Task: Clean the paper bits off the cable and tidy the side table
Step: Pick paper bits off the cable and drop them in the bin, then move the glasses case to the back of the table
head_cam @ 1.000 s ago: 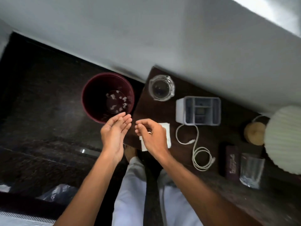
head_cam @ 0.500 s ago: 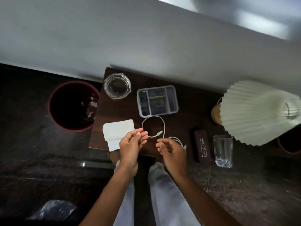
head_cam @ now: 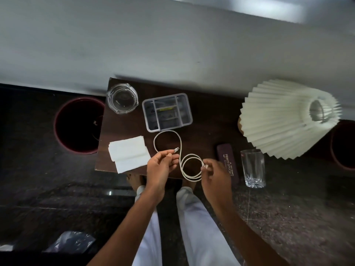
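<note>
Cable (head_cam: 166, 133) betw. both hands, seemingly pinched.

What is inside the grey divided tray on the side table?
The tray holds small items in its compartments, one yellowish; they are too blurred to identify. Its walls hide some of the contents.

1. Pretty dim overall; the dark floor (head_cam: 48, 198) swallows most detail.
2. Brightest patch is on the far wall (head_cam: 172, 35), upper right, a bit smeared.
3. Wide-angle bend at the edges; the lampshade (head_cam: 284, 118) looks stretched.
</note>
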Motion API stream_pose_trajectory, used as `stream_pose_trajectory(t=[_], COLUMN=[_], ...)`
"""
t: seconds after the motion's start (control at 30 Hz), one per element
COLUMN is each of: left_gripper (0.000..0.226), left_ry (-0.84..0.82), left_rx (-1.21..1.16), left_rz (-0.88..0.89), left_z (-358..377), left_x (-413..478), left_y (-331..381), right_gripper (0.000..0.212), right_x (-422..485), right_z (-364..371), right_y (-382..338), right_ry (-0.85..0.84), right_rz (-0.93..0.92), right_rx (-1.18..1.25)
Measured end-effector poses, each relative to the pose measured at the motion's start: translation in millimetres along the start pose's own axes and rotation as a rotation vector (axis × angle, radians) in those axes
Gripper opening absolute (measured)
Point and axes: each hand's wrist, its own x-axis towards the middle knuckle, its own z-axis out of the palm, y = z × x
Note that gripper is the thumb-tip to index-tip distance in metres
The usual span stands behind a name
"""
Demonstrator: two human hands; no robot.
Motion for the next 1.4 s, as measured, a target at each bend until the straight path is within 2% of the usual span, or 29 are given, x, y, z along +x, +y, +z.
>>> stream_pose_trajectory(t=[0.13, 0.27, 0.37, 0.63, 0.8, 0.97, 1.07, 1.2, 1.33, 1.4], left_gripper=[0.02, 0.021, 0.021, 0.018, 0.018, 0.013, 0.02, 0.038, 0.031, 0.027], left_ry=[-0.041, -0.064, -0.082, -0.118, -0.126, -0.104, -0.122, -0.198, -0.131, -0.1], left_rx=[0.023, 0.038, 0.045, 0.075, 0.116, 0.202, 0.242, 0.157, 0.027, -0.063], left_rz=[-0.009, -0.007, -0.009, 0.007, 0.022, 0.096, 0.122, 0.117, 0.137, 0.099], left_z=[19.3, 36.9, 47.7, 55.8, 54.8, 61.6, 66.3, 73.8, 77.2, 80.2], left_x=[-3.5, -4.8, -4.8, -3.5, -4.4, -2.5, -0.7, 1.2, 8.0, 12.6], left_y=[-9.7, -18.7, -23.6, -30.7, -33.8, -34.2, -29.4, -17.9, -9.1, -6.2], right_gripper=[0.039, 0.062, 0.069, 0.079, 0.058, 0.052, 0.055, 0.064, 0.068, 0.066], right_x=[9.0, 21.7, 28.5, 46.7, 45.9, 48.6, 47.9, 46.1, 55.2, 54.5], right_z=[-21.8, -31.5, -30.6, -28.9, -24.4, -26.1, -30.2, -32.1, -32.3, -30.5], right_y=[17.8, 30.9, 37.8, 42.7, 39.2, 34.1, 23.6, 5.4, -1.3, 0.0], right_ry=[0.036, -0.124, -0.146, -0.049, -0.088, -0.096, -0.07, -0.089, -0.086, 0.009], right_rz=[-0.033, 0.048, 0.087, 0.137, 0.09, 0.109, 0.061, -0.096, -0.182, -0.163], right_rx=[-0.379, -0.556, -0.492, -0.434, -0.5, -0.441, -0.389, -0.313, -0.189, -0.103])
